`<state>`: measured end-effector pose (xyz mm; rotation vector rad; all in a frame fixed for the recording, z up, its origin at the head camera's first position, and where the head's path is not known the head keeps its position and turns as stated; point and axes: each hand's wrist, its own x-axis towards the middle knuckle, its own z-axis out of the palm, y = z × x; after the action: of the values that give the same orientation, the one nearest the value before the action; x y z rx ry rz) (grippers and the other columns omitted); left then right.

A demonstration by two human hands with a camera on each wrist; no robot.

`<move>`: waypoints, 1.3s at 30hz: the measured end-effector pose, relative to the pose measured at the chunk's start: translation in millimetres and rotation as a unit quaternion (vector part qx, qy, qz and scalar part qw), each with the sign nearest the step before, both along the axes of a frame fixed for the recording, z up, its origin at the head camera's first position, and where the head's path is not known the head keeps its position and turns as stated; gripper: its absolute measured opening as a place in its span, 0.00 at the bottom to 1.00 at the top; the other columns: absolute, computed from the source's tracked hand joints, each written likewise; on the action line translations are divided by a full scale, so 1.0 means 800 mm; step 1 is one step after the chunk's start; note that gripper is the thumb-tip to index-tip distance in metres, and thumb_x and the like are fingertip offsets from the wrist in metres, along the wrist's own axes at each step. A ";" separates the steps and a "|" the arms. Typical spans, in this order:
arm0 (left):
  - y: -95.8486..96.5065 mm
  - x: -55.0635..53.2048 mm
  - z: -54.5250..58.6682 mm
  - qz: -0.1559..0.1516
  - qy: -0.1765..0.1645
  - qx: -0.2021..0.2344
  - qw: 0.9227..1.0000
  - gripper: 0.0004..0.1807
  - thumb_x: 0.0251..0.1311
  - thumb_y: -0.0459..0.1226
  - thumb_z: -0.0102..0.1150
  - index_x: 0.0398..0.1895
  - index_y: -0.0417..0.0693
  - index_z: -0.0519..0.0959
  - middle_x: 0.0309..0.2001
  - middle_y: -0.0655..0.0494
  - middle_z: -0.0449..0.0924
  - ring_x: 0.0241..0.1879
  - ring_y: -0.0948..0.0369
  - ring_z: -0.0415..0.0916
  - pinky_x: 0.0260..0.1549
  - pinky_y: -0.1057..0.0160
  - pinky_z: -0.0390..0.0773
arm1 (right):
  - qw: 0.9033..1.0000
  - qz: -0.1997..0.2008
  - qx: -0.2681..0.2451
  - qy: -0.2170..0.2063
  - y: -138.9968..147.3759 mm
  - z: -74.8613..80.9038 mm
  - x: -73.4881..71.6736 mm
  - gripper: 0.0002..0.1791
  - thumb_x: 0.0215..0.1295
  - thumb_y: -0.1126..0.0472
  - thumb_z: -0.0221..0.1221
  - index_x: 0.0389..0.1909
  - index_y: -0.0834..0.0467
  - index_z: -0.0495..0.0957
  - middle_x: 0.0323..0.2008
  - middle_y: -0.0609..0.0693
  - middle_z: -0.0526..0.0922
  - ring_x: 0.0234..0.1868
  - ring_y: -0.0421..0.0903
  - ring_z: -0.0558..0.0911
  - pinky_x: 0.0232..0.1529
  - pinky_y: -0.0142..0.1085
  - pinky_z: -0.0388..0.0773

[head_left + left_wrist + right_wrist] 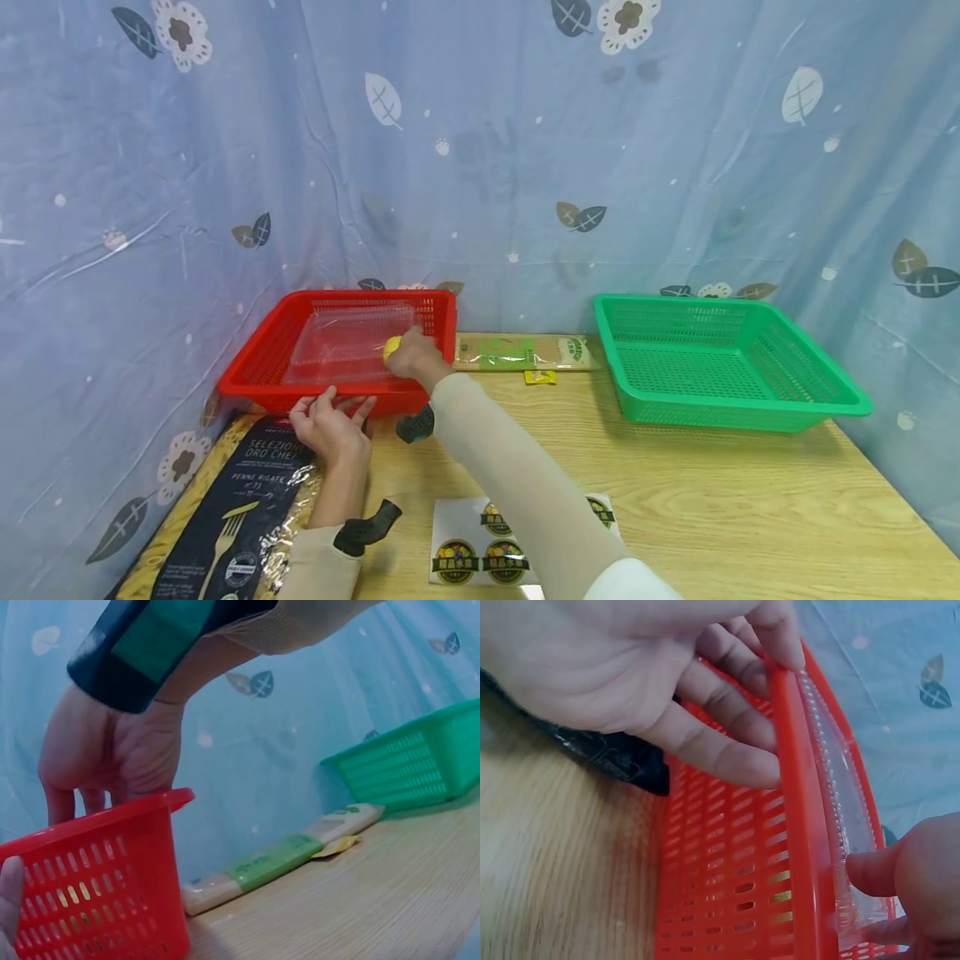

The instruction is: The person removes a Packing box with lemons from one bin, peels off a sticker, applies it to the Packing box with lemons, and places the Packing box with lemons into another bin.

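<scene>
My left hand [333, 429] holds the front rim of a red slotted plastic basket [255, 389]. In the right wrist view several fingers [735, 761] lie against the outside under the rim, and one digit reaches over the top. Inside the basket lies a clear plastic tray [341, 342]. My right hand [416, 354] reaches down into the basket's right side, grasping a yellow rounded thing [392, 347] whose kind I cannot tell. Its thumb [870, 874] is at the tray's edge in the right wrist view. Yellow also shows through the basket's slots in the left wrist view.
A green basket [738, 411] stands at the right. Between the baskets lie a long noodle-like packet [510, 352] and a small yellow sachet [540, 377]. A penne rigate bag [247, 492] lies front left, and a sticker sheet [480, 567] lies under the right forearm. A patterned curtain [480, 167] hangs behind.
</scene>
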<state>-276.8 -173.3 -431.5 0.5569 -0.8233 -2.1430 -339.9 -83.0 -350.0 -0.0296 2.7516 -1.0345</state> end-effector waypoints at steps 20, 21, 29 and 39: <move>-0.002 -0.003 0.001 -0.001 0.020 0.005 1.000 0.10 0.68 0.29 0.52 0.44 0.48 0.63 0.43 0.43 0.71 0.20 0.56 0.76 0.19 0.60 0.84 | 0.974 -0.079 -0.203 -0.059 -0.001 -0.014 -0.017 0.16 0.68 0.61 0.61 0.53 0.63 0.73 0.37 0.55 0.79 0.44 0.56 0.84 0.48 0.47 0.84; -0.002 -0.003 0.000 -0.001 0.021 0.006 1.000 0.10 0.68 0.29 0.52 0.44 0.48 0.63 0.43 0.43 0.71 0.20 0.56 0.76 0.19 0.60 0.84 | 0.975 -0.078 -0.199 -0.057 0.000 -0.014 -0.017 0.16 0.68 0.61 0.61 0.52 0.64 0.74 0.37 0.55 0.80 0.44 0.55 0.84 0.47 0.46 0.84; 0.000 -0.004 -0.003 -0.002 0.025 0.003 1.000 0.12 0.68 0.31 0.55 0.48 0.48 0.64 0.43 0.48 0.71 0.23 0.57 0.78 0.22 0.60 0.85 | 0.969 -0.069 -0.227 -0.067 0.003 -0.017 -0.025 0.11 0.69 0.60 0.61 0.48 0.62 0.77 0.37 0.54 0.81 0.36 0.50 0.82 0.42 0.45 0.85; -0.001 -0.004 -0.005 0.003 0.038 0.007 0.999 0.11 0.68 0.29 0.54 0.46 0.47 0.63 0.41 0.46 0.71 0.21 0.56 0.77 0.20 0.60 0.84 | 0.962 -0.088 -0.254 -0.047 0.005 -0.016 -0.019 0.12 0.70 0.58 0.58 0.47 0.61 0.76 0.35 0.53 0.82 0.34 0.49 0.83 0.35 0.43 0.86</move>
<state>-280.4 -174.4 -435.8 0.4822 -0.7633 -2.1518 -355.2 -79.4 -363.2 0.1873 2.3633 -1.7150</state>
